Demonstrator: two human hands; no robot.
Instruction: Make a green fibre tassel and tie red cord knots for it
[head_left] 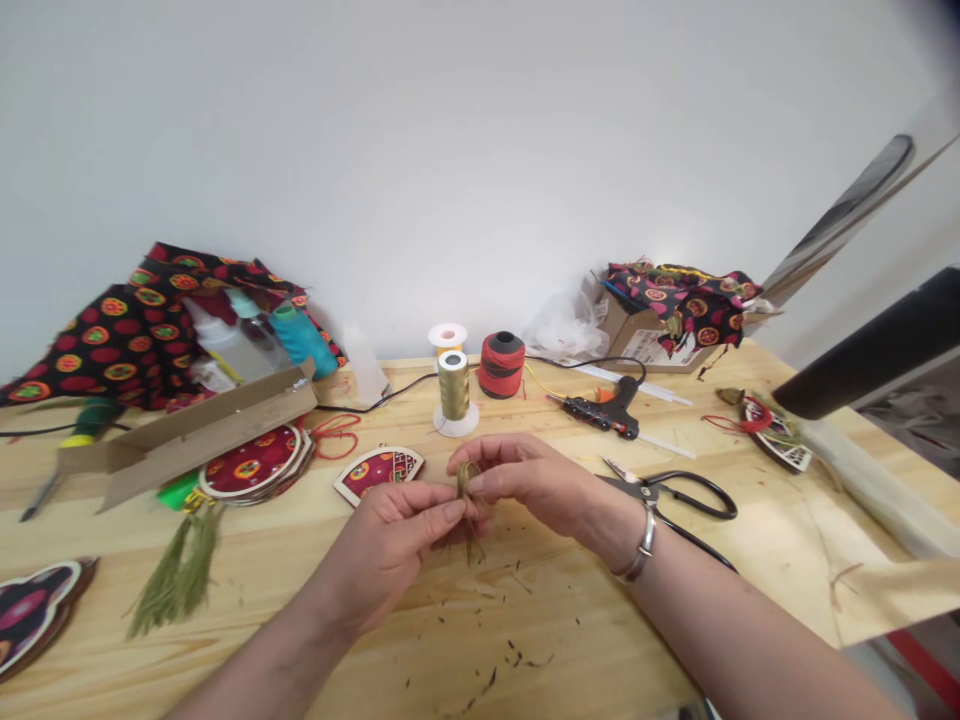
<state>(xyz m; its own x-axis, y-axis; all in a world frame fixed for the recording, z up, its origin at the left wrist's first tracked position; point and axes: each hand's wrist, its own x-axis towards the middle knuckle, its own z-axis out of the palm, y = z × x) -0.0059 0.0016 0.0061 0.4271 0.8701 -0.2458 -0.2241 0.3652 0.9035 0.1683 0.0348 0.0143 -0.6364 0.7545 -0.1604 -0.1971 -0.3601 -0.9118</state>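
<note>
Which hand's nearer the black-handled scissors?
Right. The right hand is just left of the black-handled scissors, its wrist beside them; the left hand is farther left, on the right hand's far side from them.

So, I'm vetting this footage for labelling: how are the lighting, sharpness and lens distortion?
Head view: soft light, faint shadows on the table, a glint on the bracelet; same view: forearms look stretched toward the bottom corners, top right corner dark; same view: olive thread bundle slightly soft, strands hard to separate.
</note>
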